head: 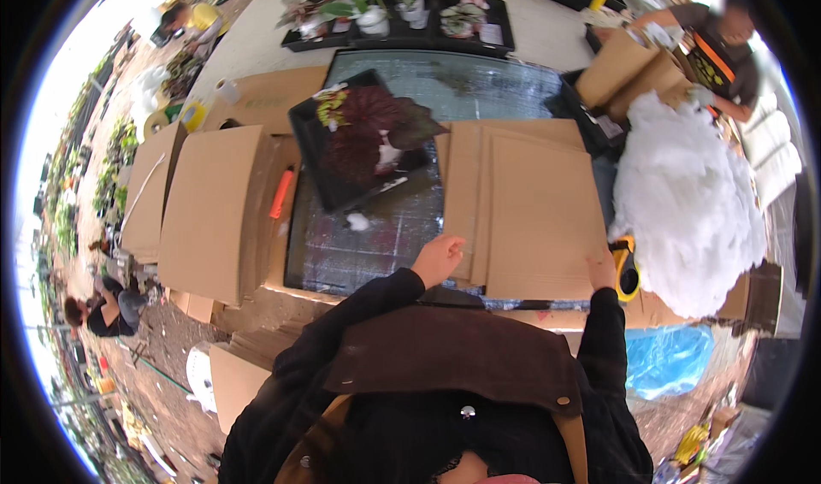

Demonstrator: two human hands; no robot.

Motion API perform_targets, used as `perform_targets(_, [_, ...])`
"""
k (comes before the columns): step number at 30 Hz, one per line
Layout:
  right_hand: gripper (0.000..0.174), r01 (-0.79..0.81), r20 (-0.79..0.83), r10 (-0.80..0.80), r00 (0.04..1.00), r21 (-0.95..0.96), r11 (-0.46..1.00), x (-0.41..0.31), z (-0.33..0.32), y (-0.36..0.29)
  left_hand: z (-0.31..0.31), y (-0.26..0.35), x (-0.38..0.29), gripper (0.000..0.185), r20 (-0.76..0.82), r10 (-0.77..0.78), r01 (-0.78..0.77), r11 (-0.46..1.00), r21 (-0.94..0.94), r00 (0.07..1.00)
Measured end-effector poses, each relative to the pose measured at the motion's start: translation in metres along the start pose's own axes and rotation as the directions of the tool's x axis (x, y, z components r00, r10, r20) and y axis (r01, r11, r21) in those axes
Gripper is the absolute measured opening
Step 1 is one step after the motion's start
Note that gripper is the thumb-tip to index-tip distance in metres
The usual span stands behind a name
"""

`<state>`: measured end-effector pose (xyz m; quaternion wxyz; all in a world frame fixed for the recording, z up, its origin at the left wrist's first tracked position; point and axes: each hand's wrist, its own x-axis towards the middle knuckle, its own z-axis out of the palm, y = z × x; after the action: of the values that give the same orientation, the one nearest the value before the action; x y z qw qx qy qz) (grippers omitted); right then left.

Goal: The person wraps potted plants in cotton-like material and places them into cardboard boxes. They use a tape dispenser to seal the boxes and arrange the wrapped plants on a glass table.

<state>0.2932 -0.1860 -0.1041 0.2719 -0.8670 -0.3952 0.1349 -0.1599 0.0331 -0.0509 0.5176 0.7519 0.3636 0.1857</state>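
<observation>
Flat cardboard sheets (539, 221) lie in an uneven stack before me, on the glass-like tabletop (385, 253). My left hand (439, 257), fingers loosely curled, is at the stack's lower left edge; whether it touches the board is unclear. At the lower right corner of the top sheet is my right hand (601, 269), slightly blurred, its grip hard to make out. Just right of it sits a yellow and black tape dispenser (625, 269). Farther up, a black plastic tray (314, 163) holds a dark-leaved potted plant (365, 128) and a small yellow-green one (331, 109).
White fluffy stuffing (686, 208) is heaped at right, with a tuft (357, 221) by the tray. An orange utility knife (281, 193) lies near folded cardboard (211, 211) at left. Potted plants fill black trays (433, 41) at the back. A co-worker (721, 54) stands at upper right.
</observation>
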Motion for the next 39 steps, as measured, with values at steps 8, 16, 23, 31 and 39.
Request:
perform_targets(8, [0.068, 0.124, -0.045, -0.15, 0.988, -0.355, 0.927, 0.047, 0.026, -0.013, 0.066, 0.002, 0.016, 0.051, -0.131, -0.202, 0.22, 0.964, 0.147, 0.971])
perform_targets(16, [0.058, 0.197, 0.083, -0.18, 0.98, -0.315, 0.928, 0.049, -0.007, -0.06, 0.096, 0.024, 0.011, 0.067, -0.357, -0.287, 0.407, 0.852, 0.33, 0.889])
perform_targets(23, [0.051, 0.307, 0.113, -0.288, 0.951, -0.235, 0.922, -0.01, 0.002, -0.051, 0.114, 0.045, -0.041, 0.073, -0.463, -0.336, 0.503, 0.809, 0.304, 0.82])
perform_targets(31, [0.044, 0.317, -0.036, -0.32, 0.947, -0.061, 0.946, -0.022, 0.027, -0.045, 0.118, 0.012, -0.048, 0.072, -0.458, -0.318, 0.489, 0.81, 0.323, 0.83])
perform_targets(39, [0.065, 0.454, -0.495, -0.571, 0.654, -0.347, 0.821, 0.031, -0.144, -0.118, 0.082, -0.005, -0.042, 0.067, -0.211, -0.34, 0.399, 0.819, 0.412, 0.916])
